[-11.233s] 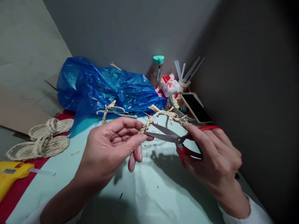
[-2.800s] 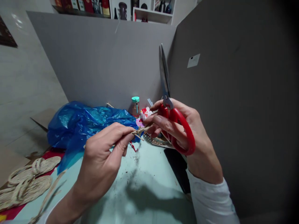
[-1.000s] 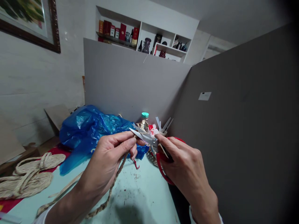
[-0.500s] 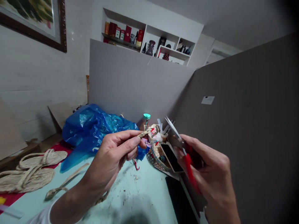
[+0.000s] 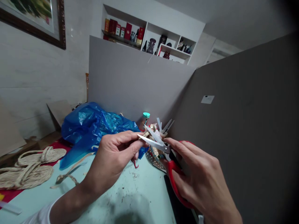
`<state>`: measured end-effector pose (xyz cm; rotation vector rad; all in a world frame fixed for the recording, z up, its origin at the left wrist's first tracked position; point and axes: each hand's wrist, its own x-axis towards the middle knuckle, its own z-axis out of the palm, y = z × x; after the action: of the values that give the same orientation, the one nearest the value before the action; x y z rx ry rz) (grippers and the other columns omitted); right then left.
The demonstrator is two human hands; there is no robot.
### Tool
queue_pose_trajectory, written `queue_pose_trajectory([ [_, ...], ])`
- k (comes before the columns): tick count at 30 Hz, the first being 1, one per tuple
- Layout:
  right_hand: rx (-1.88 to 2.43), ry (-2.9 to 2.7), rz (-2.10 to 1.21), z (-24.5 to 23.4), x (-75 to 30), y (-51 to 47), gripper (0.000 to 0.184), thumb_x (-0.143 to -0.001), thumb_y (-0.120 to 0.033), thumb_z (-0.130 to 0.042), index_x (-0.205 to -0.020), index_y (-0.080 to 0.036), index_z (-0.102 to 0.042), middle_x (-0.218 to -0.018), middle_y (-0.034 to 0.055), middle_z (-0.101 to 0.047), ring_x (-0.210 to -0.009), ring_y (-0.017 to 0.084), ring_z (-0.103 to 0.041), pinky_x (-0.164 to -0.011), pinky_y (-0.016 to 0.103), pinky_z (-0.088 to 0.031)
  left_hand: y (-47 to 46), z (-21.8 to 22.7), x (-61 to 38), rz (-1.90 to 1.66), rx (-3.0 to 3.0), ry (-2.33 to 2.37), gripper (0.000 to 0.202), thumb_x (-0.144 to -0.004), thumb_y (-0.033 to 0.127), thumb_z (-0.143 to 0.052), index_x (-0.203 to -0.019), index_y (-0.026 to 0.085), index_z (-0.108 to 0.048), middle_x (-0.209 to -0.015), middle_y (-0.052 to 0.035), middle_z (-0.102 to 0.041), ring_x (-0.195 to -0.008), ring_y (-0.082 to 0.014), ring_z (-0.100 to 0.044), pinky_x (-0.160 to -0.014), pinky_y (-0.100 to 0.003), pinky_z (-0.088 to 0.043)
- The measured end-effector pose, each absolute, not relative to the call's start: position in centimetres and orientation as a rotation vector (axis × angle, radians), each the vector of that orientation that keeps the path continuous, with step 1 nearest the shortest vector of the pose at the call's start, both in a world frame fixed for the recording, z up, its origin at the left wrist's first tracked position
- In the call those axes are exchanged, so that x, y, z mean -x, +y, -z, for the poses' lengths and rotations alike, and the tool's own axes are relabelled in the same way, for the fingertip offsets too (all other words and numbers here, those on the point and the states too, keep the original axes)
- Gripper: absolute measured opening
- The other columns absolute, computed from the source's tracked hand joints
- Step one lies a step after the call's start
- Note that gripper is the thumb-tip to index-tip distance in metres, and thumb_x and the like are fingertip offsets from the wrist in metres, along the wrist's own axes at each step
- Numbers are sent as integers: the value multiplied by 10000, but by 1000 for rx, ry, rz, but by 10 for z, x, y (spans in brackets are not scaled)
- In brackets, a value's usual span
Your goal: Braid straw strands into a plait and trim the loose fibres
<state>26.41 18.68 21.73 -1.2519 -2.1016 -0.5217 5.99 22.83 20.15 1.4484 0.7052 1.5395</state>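
My left hand (image 5: 112,158) pinches the end of a braided straw cord (image 5: 66,178) between thumb and forefinger; the rest of the cord trails down onto the pale green tabletop (image 5: 130,199). My right hand (image 5: 198,183) grips red-handled scissors (image 5: 174,180). Their blades (image 5: 151,141) are parted and point left, right at the cord end by my left fingertips.
A crumpled blue plastic bag (image 5: 93,127) lies behind my left hand. Two woven straw sandals (image 5: 28,168) sit at the far left. A teal-capped bottle (image 5: 144,119), a small woven basket (image 5: 155,155) and a cup of sticks (image 5: 163,127) crowd the corner. Grey partitions (image 5: 233,124) wall the desk.
My right hand swung the scissors back from the right, and the parted blades again point at the cord end in my left fingers. The loose cord shifted on the table.
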Motion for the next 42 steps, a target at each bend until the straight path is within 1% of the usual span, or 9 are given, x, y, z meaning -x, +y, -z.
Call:
queue_pose_trajectory([
  [8, 1239, -2038, 808, -208, -270, 186, 463, -775, -112, -565, -1205, -241, -677, -890, 26, -738, -650, 188, -683, -516, 294, -473, 229, -206, -57, -1517, -1452, 729, 200, -802, 93, -689, -770, 227, -835, -509, 32, -627, -463, -68, -524, -460, -148, -461],
  [14, 1178, -2043, 883, -207, -270, 185, 407, -830, -107, -563, -1199, -242, -670, -855, -7, -735, -600, 134, -657, -504, 259, -436, 233, -201, -52, -1543, -1457, 709, 188, -787, 128, -731, -841, 270, -842, -505, 45, -656, -463, -60, -560, -484, -136, -484],
  [18, 1133, -1998, 967, -206, -270, 185, 349, -865, -118, -577, -1183, -227, -671, -832, -5, -740, -566, 114, -644, -479, 250, -389, 234, -200, -52, -1530, -1429, 698, 171, -767, 141, -760, -835, 275, -841, -554, 40, -681, -458, -51, -559, -471, -130, -479],
  [22, 1133, -1970, 1017, -205, -272, 185, 361, -868, -96, -589, -1197, -225, -664, -819, -7, -741, -568, 108, -644, -499, 239, -399, 234, -202, -53, -1545, -1412, 683, 161, -759, 146, -773, -822, 278, -840, -517, 49, -647, -455, -48, -554, -464, -121, -463],
  [28, 1057, -2037, 868, -206, -277, 188, 366, -828, -76, -605, -1153, -232, -667, -810, -3, -732, -563, 114, -637, -502, 230, -426, 233, -198, -50, -1548, -1451, 674, 133, -814, 174, -740, -835, 273, -827, -622, 55, -665, -463, -19, -451, -430, -110, -370],
  [32, 1036, -2055, 802, -206, -280, 192, 353, -814, -62, -600, -1120, -216, -685, -761, 1, -716, -528, 111, -607, -491, 219, -441, 235, -194, -48, -1530, -1489, 672, 119, -858, 207, -709, -831, 267, -808, -675, 47, -682, -560, -43, -506, -489, -119, -382],
  [35, 1026, -2105, 480, -207, -281, 197, 295, -801, -54, -602, -1041, -186, -711, -748, 6, -706, -535, 99, -603, -488, 189, -458, 235, -196, -48, -1547, -1510, 640, 129, -852, 193, -712, -794, 264, -802, -712, 42, -692, -652, -65, -574, -567, -129, -425],
  [38, 1030, -2133, 138, -209, -279, 204, 235, -784, -66, -599, -959, -154, -730, -740, 14, -707, -564, 110, -627, -486, 178, -471, 235, -198, -49, -1581, -1501, 584, 154, -841, 168, -720, -803, 288, -809, -738, 52, -708, -685, -67, -609, -608, -128, -445],
  [42, 1032, -2083, -62, -210, -274, 208, 269, -732, -43, -615, -942, -146, -746, -737, -2, -721, -598, 118, -647, -551, 174, -514, 235, -198, -49, -1529, -1461, 570, 137, -862, 192, -710, -831, 284, -807, -720, 49, -712, -671, -69, -618, -592, -132, -444],
])
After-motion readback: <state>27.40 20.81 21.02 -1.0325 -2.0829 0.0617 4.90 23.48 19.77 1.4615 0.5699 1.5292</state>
